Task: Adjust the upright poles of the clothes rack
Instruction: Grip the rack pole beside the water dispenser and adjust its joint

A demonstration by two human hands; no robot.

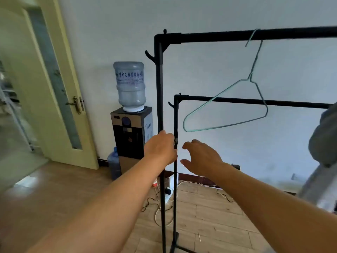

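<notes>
A black clothes rack stands before me with a tall upright pole point(159, 92) carrying the high top bar point(237, 35), and a shorter upright pole point(175, 114) carrying a lower bar point(255, 102). My left hand point(161, 147) is wrapped around the poles at about mid height, by the clamp on the shorter pole. Just right of the poles hovers my right hand point(201, 157), fingers spread, touching nothing. A thin green wire hanger point(226, 114) hangs tilted from the top bar.
A water dispenser point(131, 132) with a large bottle point(130, 84) stands against the white wall left of the rack. An open pale door point(60, 92) is at far left. A power strip and cables point(167, 196) lie on the wooden floor. Grey fabric point(324, 139) is at the right edge.
</notes>
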